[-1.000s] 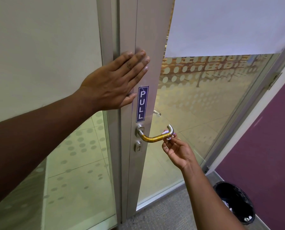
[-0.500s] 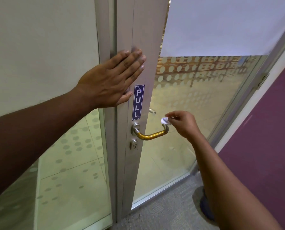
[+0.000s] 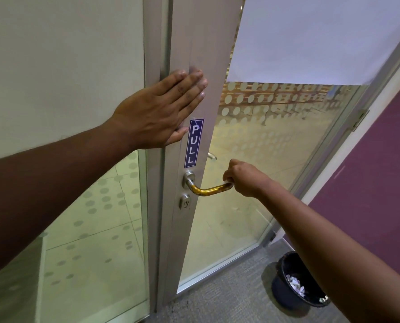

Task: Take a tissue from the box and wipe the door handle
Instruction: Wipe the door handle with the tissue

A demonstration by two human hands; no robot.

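One left hand (image 3: 157, 113) lies flat, fingers spread, on the door frame (image 3: 208, 54) in the upper middle. Below it is one PULL sticker (image 3: 193, 142) and one door handle (image 3: 208, 188). The right hand (image 3: 245, 178) is clenched around the handle's tip; tissue's hidden, can't tell. One bin (image 3: 296, 283) sits lower right.

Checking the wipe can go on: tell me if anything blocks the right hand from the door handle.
Nothing visible does. The right hand is closed over the free end of the door handle; the tissue itself is hidden. The left hand lies flat on the door frame above.
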